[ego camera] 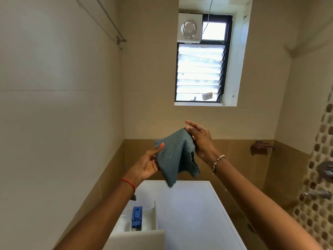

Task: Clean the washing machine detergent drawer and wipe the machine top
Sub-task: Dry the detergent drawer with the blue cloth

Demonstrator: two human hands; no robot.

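Louvred window (200, 73) in back wall, exhaust fan (189, 27) at upper left corner; towel rail (108, 18) high left; taps (326, 170) on mosaic wall (313, 224) right.

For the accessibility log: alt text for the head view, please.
A left hand and right hand hold a blue-grey cloth above the white machine top. The detergent drawer, with a blue insert, is pulled open at lower left.

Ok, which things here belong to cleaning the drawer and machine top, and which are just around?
Job: blue-grey cloth, pinched by left hand and right hand; open detergent drawer; machine top.
Just there: window, exhaust fan, towel rail, taps.
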